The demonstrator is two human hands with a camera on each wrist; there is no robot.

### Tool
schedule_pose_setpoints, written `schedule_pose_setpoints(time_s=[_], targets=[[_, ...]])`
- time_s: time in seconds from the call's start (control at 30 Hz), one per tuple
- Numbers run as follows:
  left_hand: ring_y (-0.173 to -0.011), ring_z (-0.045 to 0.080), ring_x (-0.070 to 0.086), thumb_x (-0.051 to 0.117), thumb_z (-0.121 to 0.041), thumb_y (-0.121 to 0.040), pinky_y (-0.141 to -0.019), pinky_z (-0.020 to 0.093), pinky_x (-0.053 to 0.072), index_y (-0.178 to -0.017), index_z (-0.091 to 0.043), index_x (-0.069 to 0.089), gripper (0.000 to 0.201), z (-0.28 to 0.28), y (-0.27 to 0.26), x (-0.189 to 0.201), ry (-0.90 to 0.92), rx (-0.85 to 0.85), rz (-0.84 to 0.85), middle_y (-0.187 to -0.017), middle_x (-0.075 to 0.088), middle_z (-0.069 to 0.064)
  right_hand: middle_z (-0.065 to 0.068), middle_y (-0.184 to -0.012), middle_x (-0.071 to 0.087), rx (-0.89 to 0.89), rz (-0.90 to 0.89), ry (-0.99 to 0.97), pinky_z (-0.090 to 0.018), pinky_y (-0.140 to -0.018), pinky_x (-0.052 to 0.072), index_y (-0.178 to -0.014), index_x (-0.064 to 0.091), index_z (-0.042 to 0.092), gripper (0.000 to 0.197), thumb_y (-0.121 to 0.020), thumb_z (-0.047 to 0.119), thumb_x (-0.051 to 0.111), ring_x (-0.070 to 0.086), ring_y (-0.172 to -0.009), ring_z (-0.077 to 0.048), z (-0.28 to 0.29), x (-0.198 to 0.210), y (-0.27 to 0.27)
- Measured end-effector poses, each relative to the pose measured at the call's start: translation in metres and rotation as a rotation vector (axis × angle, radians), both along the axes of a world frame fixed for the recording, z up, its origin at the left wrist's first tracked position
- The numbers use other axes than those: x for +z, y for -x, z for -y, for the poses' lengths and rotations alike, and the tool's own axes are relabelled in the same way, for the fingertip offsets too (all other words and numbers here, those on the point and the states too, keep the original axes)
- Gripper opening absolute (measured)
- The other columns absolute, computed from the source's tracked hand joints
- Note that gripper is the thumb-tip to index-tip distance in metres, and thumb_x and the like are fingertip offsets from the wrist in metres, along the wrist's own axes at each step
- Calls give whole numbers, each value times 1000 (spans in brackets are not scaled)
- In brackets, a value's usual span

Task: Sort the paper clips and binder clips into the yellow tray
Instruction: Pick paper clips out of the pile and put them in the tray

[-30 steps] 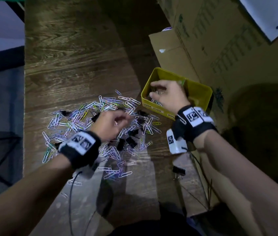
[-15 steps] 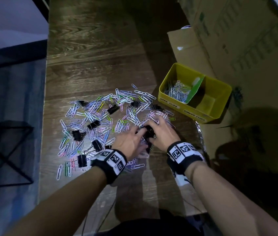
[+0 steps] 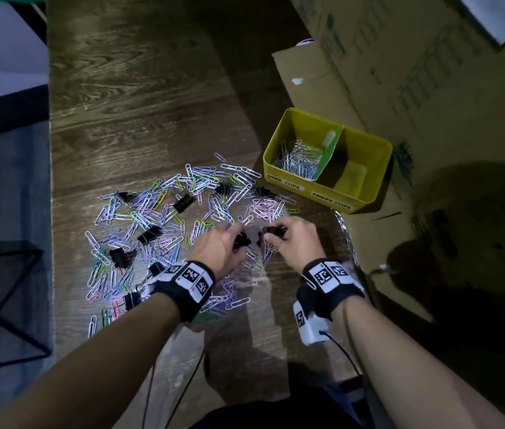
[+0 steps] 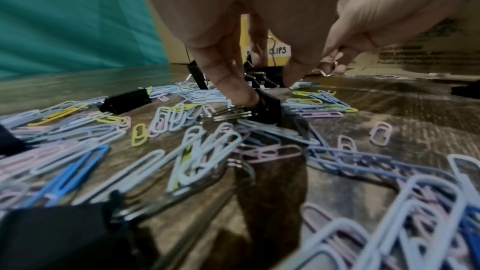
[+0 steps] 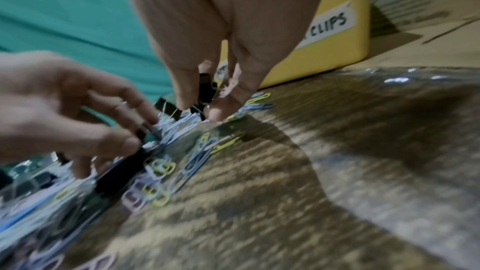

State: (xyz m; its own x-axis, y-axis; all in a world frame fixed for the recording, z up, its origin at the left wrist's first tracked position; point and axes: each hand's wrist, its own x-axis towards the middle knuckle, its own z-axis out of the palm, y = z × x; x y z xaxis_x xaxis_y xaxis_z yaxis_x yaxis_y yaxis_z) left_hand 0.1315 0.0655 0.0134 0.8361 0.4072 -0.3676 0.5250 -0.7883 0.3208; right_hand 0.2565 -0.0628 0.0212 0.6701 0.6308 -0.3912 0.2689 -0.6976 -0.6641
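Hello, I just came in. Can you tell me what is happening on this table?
A person is sorting clips into a yellow tray with two compartments. Silver paper clips already lie in its left compartment; the right one looks empty. Coloured paper clips and black binder clips are spread over the wooden table. Right now each hand is picking one up: the left hand pinches a black binder clip, and the right hand pinches another binder clip.

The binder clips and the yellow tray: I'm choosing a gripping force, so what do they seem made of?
Binder clips: apparently black-painted sheet metal, matte, with shiny silver wire handles showing in the left wrist view. Yellow tray: probably moulded plastic, with smooth, uniform walls and rounded corners; coated metal can't be ruled out.
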Motion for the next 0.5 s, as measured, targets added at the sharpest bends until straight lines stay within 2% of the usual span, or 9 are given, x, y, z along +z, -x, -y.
schedule_pose_setpoints(time_s=[0.07, 0.13, 0.17, 0.23, 0.27, 0.33, 0.37, 0.43, 0.5], targets=[[-85, 28, 63, 55, -30, -84, -68, 38, 55, -121, -22, 47, 38, -13, 6, -2, 7, 28, 27, -111, 58, 7, -7, -102, 62, -95, 43, 1, -29, -83, 48, -101, 68, 20, 18, -83, 23, 70, 59, -90, -22, 11, 0, -12], [-85, 27, 62, 55, -29, -84, -67, 39, 56, -121, -21, 46, 38, -28, 11, -3, -21, 77, 28, -113, 57, 7, -7, -99, 63, -166, 148, 69, -21, -77, 39, -101, 68, 20, 18, -84, 23, 68, 59, -92, -24, 26, -2, -26], [-85, 25, 62, 55, -29, -84, -66, 38, 56, -122, -23, 45, 39, -37, 13, -2, -38, 108, 16, -117, 56, 7, -6, -99, 63, -200, 200, 102, -21, -75, 38, -101, 68, 20, 18, -83, 22, 67, 60, -91, -24, 33, -4, -32], [-91, 27, 61, 56, -26, -85, -70, 39, 55, -125, -22, 44, 42, -49, 16, -2, -64, 157, 8, -125, 54, 8, -7, -103, 63, -254, 253, 95, -25, -82, 45, -100, 69, 18, 18, -82, 19, 67, 63, -90, -27, 43, -9, -40], [-99, 31, 58, 57, -23, -84, -77, 41, 53, -125, -19, 46, 42, -53, 17, -2, -76, 162, 32, -128, 53, 10, -9, -107, 61, -265, 263, 81, -28, -86, 47, -101, 68, 17, 20, -81, 18, 66, 63, -91, -29, 46, -10, -43], [-113, 35, 50, 61, -22, -81, -92, 47, 47, -123, -15, 50, 43, -55, 19, -1, -123, 140, 92, -133, 48, 15, -10, -119, 54, -259, 251, 115, -32, -92, 47, -112, 64, 18, 30, -82, 18, 64, 61, -100, -31, 49, -10, -43], [-116, 35, 48, 62, -24, -80, -95, 48, 44, -121, -15, 51, 43, -52, 20, 0, -167, 111, 120, -133, 47, 16, -10, -125, 50, -245, 246, 171, -34, -93, 45, -119, 60, 20, 36, -83, 20, 63, 57, -107, -31, 49, -8, -43], [-112, 34, 48, 61, -32, -80, -91, 49, 44, -115, -16, 55, 39, -43, 19, 1, -241, 14, 151, -126, 49, 16, -9, -132, 43, -202, 315, 317, -39, -95, 41, -128, 52, 24, 46, -83, 27, 61, 43, -121, -31, 47, -1, -38], [-105, 29, 52, 59, -38, -81, -86, 45, 46, -111, -17, 57, 37, -31, 17, 1, -222, -109, 115, -116, 53, 11, -12, -133, 42, -169, 427, 372, -43, -97, 37, -130, 49, 24, 52, -80, 31, 62, 36, -123, -32, 43, 8, -28]])
